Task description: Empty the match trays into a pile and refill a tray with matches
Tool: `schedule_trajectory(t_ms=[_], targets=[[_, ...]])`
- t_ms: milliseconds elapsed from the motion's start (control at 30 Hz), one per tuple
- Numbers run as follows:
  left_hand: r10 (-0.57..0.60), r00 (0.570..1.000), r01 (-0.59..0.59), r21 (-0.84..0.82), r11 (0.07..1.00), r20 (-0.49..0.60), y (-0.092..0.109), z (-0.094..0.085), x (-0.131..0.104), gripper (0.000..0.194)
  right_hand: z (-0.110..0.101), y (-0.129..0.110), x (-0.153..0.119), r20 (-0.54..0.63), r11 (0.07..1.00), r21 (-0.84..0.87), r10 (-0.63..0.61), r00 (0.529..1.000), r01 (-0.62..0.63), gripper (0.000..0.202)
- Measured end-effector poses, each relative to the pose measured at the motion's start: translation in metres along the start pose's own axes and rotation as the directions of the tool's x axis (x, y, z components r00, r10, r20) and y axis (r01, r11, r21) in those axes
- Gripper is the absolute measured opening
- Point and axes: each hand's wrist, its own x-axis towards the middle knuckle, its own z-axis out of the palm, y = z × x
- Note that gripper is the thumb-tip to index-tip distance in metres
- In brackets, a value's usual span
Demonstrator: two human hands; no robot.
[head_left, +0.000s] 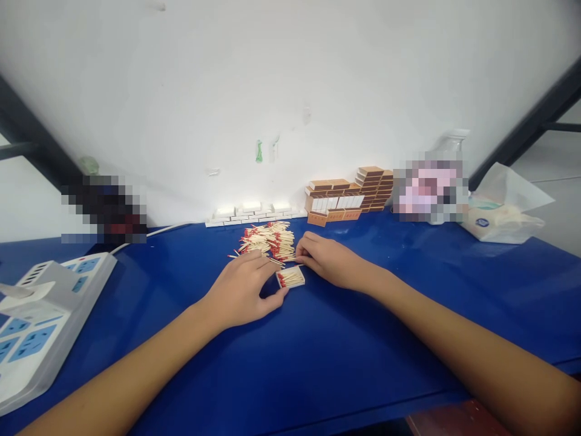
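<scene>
A small open matchbox tray (291, 277) with red-tipped matches in it lies on the blue table (318, 363). My left hand (242, 290) rests beside it, thumb and fingers touching its left end. My right hand (327, 260) sits just right of the tray, fingertips pinching matches at the edge of a loose pile of matches (269, 240) behind the tray.
A row of white inner trays (254, 215) and a stack of brown matchbox sleeves (351, 195) line the wall. A white power strip (40, 315) lies at the left edge. A plastic bag of tissues (502, 209) sits at the right.
</scene>
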Motion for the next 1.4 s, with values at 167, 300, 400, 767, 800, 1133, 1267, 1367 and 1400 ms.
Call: schedule_trajectory(t_ms=[167, 300, 400, 767, 800, 1133, 1267, 1367, 1400], targets=[[-0.009, 1.000, 0.009, 0.000, 1.000, 0.019, 0.000, -0.001, 0.000, 0.027, -0.001, -0.003, 0.000, 0.005, 1.000, 0.014, -0.027, 1.000, 0.027, 0.010], [-0.008, 1.000, 0.008, 0.000, 1.000, 0.017, 0.000, -0.001, 0.001, 0.027, 0.002, -0.003, 0.001, -0.004, 0.999, 0.002, -0.040, 0.999, 0.040, 0.012], [-0.013, 1.000, 0.013, 0.003, 1.000, 0.021, -0.001, -0.001, 0.001, 0.028, 0.004, -0.002, 0.002, 0.008, 0.999, -0.029, -0.022, 1.000, 0.022, 0.013], [-0.037, 0.999, 0.037, 0.022, 0.999, 0.015, -0.002, -0.001, 0.001, 0.030, 0.001, -0.002, 0.000, 0.020, 0.999, -0.032, -0.005, 1.000, 0.006, 0.014], [-0.039, 0.999, 0.039, 0.024, 0.999, 0.014, -0.002, -0.001, 0.001, 0.030, 0.000, -0.002, 0.000, 0.023, 1.000, -0.028, -0.002, 1.000, 0.002, 0.014], [-0.104, 0.994, 0.105, 0.068, 0.992, -0.024, -0.003, -0.004, 0.003, 0.023, -0.015, -0.003, -0.001, -0.037, 0.997, 0.070, 0.039, 0.999, -0.036, 0.012], [-0.152, 0.988, 0.155, 0.088, 0.984, -0.034, -0.003, -0.005, 0.004, 0.023, -0.019, -0.006, -0.003, -0.052, 0.985, 0.170, 0.026, 0.998, -0.017, 0.015], [-0.175, 0.984, 0.176, 0.095, 0.980, -0.024, -0.002, -0.004, 0.004, 0.021, -0.018, -0.009, -0.003, -0.069, 0.970, 0.243, 0.005, 0.998, 0.012, 0.017], [-0.181, 0.983, 0.182, 0.094, 0.979, -0.020, -0.003, -0.004, 0.004, 0.021, -0.018, -0.010, -0.004, -0.070, 0.963, 0.270, -0.001, 0.998, 0.020, 0.018]])
